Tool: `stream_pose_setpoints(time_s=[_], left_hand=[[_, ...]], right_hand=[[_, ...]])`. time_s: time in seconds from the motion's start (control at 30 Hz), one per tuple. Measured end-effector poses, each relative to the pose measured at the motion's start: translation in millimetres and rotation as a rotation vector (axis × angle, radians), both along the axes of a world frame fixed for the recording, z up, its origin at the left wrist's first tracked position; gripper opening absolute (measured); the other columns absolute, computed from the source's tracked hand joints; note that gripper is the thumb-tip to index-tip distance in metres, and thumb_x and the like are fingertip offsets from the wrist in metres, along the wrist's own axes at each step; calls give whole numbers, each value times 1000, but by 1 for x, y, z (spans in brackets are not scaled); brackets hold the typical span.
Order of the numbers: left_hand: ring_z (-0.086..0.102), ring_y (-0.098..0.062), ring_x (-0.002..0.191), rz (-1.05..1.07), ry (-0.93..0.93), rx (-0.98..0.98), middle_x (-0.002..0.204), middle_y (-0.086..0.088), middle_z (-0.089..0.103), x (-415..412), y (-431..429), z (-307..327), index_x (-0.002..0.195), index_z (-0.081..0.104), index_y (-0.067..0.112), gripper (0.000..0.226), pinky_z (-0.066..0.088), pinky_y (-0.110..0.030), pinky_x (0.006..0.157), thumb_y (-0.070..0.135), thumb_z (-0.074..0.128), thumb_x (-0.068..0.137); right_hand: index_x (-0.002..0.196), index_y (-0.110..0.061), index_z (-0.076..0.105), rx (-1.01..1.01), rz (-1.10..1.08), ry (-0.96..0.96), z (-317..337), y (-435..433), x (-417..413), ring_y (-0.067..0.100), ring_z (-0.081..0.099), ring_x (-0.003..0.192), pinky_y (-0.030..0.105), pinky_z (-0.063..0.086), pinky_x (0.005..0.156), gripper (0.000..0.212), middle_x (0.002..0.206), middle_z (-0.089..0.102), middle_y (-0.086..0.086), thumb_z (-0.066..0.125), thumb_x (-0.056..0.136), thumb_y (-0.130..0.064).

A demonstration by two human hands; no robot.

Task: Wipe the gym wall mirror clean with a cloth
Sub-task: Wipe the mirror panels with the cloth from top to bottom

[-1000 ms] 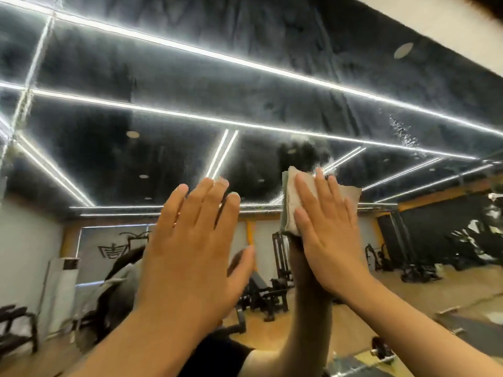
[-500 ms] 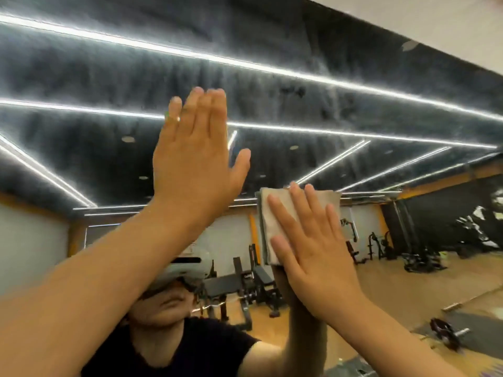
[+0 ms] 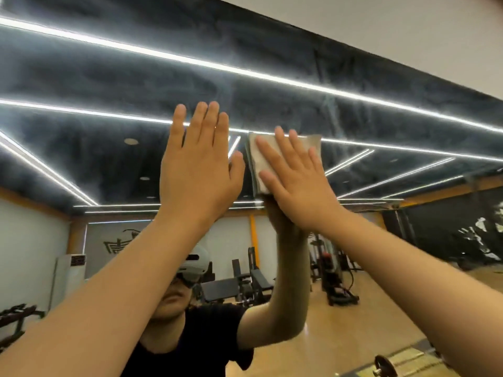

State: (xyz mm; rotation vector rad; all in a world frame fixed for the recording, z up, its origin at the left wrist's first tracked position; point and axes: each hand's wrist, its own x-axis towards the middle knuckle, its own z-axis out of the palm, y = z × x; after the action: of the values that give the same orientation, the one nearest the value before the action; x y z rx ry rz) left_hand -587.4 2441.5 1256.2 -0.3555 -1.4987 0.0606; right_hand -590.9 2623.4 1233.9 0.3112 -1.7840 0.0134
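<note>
Gym wall mirror (image 3: 353,85) fills pretty much the whole view, and it's reflecting a dark ceiling with long white LED light strips (image 3: 114,44) crossing it, plus weight benches (image 3: 236,287) and machines on a wood floor lower down. Hazy smears show on the glass around the upper middle.

Right hand (image 3: 296,183) is spread flat, fingers splayed, pressing a folded beige cloth (image 3: 261,156) against the mirror. The cloth sits under the fingers and palm, with its top edge and left side sticking out past the fingertips (so it's pinned rather than gripped in a fist). Its reflection meets it right below, where the mirrored forearm (image 3: 288,281) comes up to the same spot.

Left hand (image 3: 198,170) is open and empty, fingers together and pointing up, held just beside the cloth on its left; the thumb nearly reaches the cloth's edge. Can't tell if that palm is actually touching the glass.

The person's reflection shows a black t-shirt (image 3: 201,346) and a white head-mounted camera rig (image 3: 196,262). A barbell plate (image 3: 381,363) lies on the floor at the bottom right.
</note>
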Motion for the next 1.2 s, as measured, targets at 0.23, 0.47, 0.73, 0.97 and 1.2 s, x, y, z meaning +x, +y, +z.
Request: stream_pose_setpoints(time_s=[0.23, 0.47, 0.73, 0.97, 1.2], left_hand=[[12, -28, 153, -24, 53, 4, 163, -16, 19, -8, 2, 1, 156, 21, 4, 74, 0, -46, 124, 48, 12, 96], [16, -29, 152, -11, 82, -12, 161, -18, 23, -13, 0, 1, 154, 25, 1, 76, 9, -49, 124, 50, 18, 96], [25, -31, 149, -14, 116, -4, 158, -20, 31, -18, 1, 3, 151, 33, -1, 75, 14, -49, 120, 49, 24, 95], [40, -29, 142, -31, 109, 15, 149, -14, 48, -5, -2, 6, 143, 49, 4, 69, 15, -48, 114, 50, 31, 94], [25, -25, 149, -25, 51, 38, 159, -11, 32, 18, 57, 54, 152, 32, 6, 78, 13, -45, 123, 53, 17, 92]], right_hand=[[157, -39, 1, -99, -40, 44, 118, -3, -2, 21, -9, 153, 47, -6, 122, 53, 167, -6, -1, 19, 108, -43], [158, -36, 1, -76, -80, 70, 231, 1, -5, 27, -6, 153, 52, -2, 121, 55, 167, -4, 3, 19, 107, -42], [158, -37, 3, -60, -56, 68, 278, 5, -1, 25, -4, 153, 51, -3, 121, 54, 167, -2, 2, 13, 106, -48], [158, -34, 3, -64, -54, 72, 286, 5, -1, 27, -4, 153, 51, -3, 121, 55, 167, -1, 5, 15, 106, -44], [158, -35, 4, -24, 0, 88, 272, 26, -4, 23, -5, 153, 48, -3, 121, 54, 167, -2, 1, 16, 107, -46]])
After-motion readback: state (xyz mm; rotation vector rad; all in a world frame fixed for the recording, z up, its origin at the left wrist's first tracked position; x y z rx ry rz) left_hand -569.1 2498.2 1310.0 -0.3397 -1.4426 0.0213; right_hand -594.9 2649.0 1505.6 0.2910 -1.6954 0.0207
